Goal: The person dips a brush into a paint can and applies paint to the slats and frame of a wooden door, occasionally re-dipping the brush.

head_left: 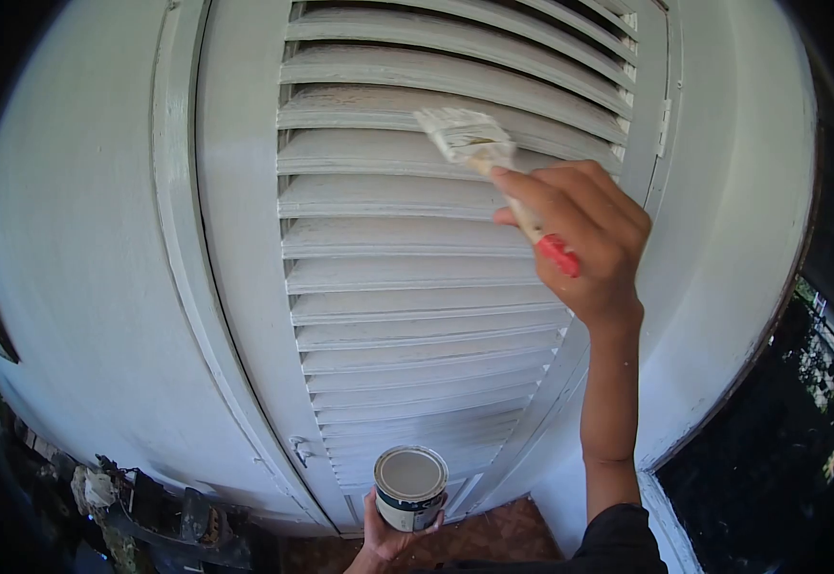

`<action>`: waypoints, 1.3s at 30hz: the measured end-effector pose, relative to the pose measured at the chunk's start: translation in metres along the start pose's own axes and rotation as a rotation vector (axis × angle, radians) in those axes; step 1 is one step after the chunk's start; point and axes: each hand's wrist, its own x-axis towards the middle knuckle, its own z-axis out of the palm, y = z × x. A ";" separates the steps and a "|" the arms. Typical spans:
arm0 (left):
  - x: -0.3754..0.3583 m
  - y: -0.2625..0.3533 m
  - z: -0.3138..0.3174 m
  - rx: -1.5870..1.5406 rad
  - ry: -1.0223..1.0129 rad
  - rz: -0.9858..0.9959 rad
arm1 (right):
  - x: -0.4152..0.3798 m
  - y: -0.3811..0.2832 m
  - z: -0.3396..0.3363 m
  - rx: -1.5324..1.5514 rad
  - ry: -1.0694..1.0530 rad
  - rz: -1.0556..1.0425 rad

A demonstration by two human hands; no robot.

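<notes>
My right hand [584,239] is raised and grips a paintbrush [493,167] with a red-tipped handle. Its white, paint-loaded bristles rest on an upper slat of a white louvred shutter [407,287]. Low in the view, my left hand [384,536] holds a small paint can [409,486] from beneath. The can is open and filled with pale grey-white paint. It sits in front of the shutter's lowest slats.
The shutter sits in a white frame [235,287] set in a white wall [82,239]. A small latch [299,450] hangs near the frame's bottom. Dark clutter [149,517] lies at lower left. A dark opening with foliage [800,402] is at right.
</notes>
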 end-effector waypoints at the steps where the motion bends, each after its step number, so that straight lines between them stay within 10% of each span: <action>1: 0.001 0.000 0.002 -0.013 0.006 0.002 | -0.001 0.002 0.008 -0.011 0.011 -0.052; 11: 0.012 0.005 -0.024 0.092 0.072 -0.059 | -0.005 0.056 -0.017 0.117 -0.174 0.268; 20: 0.013 -0.006 -0.018 0.032 0.079 -0.087 | -0.022 0.088 -0.051 -0.400 -0.250 0.485; 32: 0.016 -0.020 -0.022 -0.003 0.072 -0.090 | 0.049 -0.011 0.079 0.263 0.149 -0.033; 39: 0.011 -0.018 -0.024 0.046 0.077 -0.048 | 0.022 -0.004 0.063 0.032 0.030 -0.071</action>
